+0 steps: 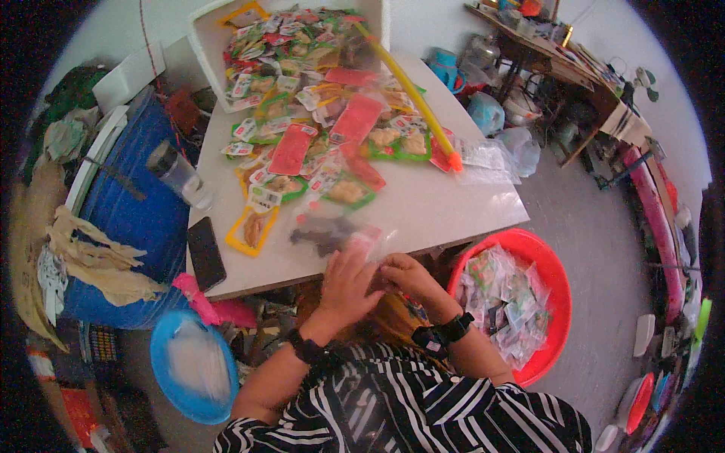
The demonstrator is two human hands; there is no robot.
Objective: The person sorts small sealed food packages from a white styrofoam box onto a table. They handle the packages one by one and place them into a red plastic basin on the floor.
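My left hand (350,289) is at the table's near edge with its fingers spread over a clear plastic bag (376,243). Beside it, my right hand (410,277) is curled with fingertips together at the bag's near side; the bag's edge seems pinched there, though blur hides the exact grip. A pink-red packet (365,239) shows at the bag. Just beyond my left hand lies a blurred dark item (324,233). Farther back, many small sealed snack packets (346,189) with green, yellow and red edges spread out of a tipped white foam box (207,62).
A yellow stick (416,96) with an orange tip lies across the packets. On the table's left are a black phone (207,255) and a clear bottle (180,175). A red tub (558,283) of bagged packets stands right, a blue basin (161,362) left, beside a blue barrel (136,226).
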